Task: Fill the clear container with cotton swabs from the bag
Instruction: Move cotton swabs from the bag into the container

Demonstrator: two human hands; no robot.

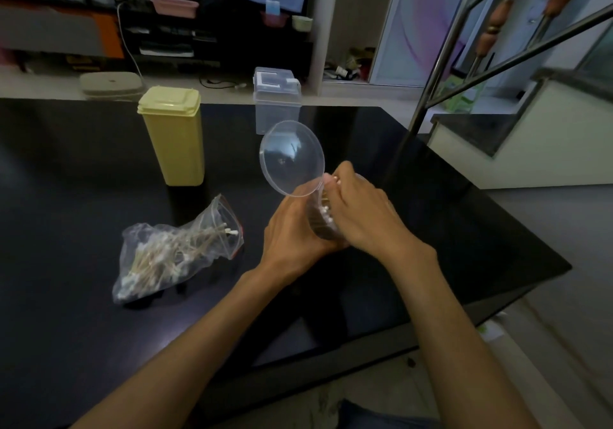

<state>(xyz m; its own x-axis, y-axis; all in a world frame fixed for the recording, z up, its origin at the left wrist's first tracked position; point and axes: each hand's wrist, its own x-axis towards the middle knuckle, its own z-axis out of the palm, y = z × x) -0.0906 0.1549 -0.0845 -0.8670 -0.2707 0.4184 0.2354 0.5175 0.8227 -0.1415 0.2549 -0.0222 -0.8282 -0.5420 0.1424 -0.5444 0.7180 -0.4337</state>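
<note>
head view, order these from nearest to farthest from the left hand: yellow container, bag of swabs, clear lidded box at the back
From the left hand:
1. bag of swabs, lying just to its left on the table
2. yellow container, upright, farther back on the left
3. clear lidded box, at the table's far edge

Dark glossy table (99,312), tall yellow lidded box (172,136) upright at its far side, clear lidded storage box (277,103) at the far edge, metal stair railing (441,63) at right, cluttered shelves (166,40) behind.

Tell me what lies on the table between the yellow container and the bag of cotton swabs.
In the head view, nothing: only bare dark table separates the yellow container from the bag, showing just the container's reflection.
</note>
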